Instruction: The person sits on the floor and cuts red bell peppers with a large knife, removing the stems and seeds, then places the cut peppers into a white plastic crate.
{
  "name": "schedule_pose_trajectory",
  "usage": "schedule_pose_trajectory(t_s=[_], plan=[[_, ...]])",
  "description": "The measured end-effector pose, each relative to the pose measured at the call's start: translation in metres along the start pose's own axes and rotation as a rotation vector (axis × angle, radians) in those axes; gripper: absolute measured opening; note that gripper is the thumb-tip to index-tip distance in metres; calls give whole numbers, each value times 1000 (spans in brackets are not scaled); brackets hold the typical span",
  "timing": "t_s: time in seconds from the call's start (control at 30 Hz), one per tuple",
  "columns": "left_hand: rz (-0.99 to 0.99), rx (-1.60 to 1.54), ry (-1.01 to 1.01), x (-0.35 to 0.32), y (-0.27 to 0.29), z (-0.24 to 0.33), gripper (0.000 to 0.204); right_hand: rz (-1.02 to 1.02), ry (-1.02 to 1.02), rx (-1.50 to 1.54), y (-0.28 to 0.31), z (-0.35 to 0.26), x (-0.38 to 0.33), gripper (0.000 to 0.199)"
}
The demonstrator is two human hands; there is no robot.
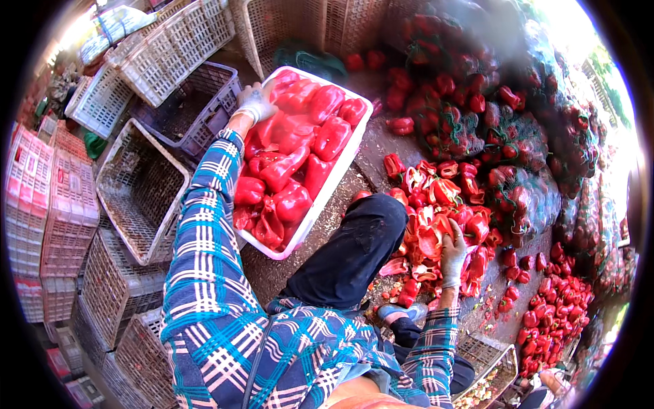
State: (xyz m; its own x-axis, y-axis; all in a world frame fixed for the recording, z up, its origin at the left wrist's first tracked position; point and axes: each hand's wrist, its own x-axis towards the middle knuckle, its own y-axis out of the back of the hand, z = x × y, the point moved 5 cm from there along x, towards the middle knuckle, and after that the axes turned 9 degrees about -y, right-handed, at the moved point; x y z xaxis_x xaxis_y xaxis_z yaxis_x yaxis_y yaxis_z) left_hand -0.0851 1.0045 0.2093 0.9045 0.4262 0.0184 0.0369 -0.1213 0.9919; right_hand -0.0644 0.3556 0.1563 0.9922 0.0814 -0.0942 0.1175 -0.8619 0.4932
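Observation:
My left hand (256, 103), in a pale glove, is at the upper left edge of a white plastic crate (347, 160), its fingers spread beside the peppers. Glossy red bell peppers (293, 133) fill that crate nearly to the rim. Low on the right, my gloved right hand (453, 258) reaches into a heap of cut and whole red bell peppers (443, 194). Its fingers curl against a halved red bell pepper (428, 240) whose pale inside shows; part of the grip is hidden. My bent knee (371, 221) lies between crate and heap.
Empty-looking slatted crates (139, 191) stand stacked along the left, beside red crates (51, 204). Green net sacks of peppers (524, 198) pile up at the right. Another loose pepper heap (555, 320) lies lower right, near a crate with scraps (487, 368).

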Motion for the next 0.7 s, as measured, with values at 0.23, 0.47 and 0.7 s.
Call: schedule_pose_trajectory(t_s=[0.23,0.47,0.7], plan=[[115,-354,76,30,-32,-55,64,-4,-65,33,-2,15,-23,40],[101,-336,24,-3,-64,-16,69,-28,-37,-39,-15,-28,-6,42],[40,-723,-51,-12,-63,-45,80,-100,-33,80,-42,-66,26,44]])
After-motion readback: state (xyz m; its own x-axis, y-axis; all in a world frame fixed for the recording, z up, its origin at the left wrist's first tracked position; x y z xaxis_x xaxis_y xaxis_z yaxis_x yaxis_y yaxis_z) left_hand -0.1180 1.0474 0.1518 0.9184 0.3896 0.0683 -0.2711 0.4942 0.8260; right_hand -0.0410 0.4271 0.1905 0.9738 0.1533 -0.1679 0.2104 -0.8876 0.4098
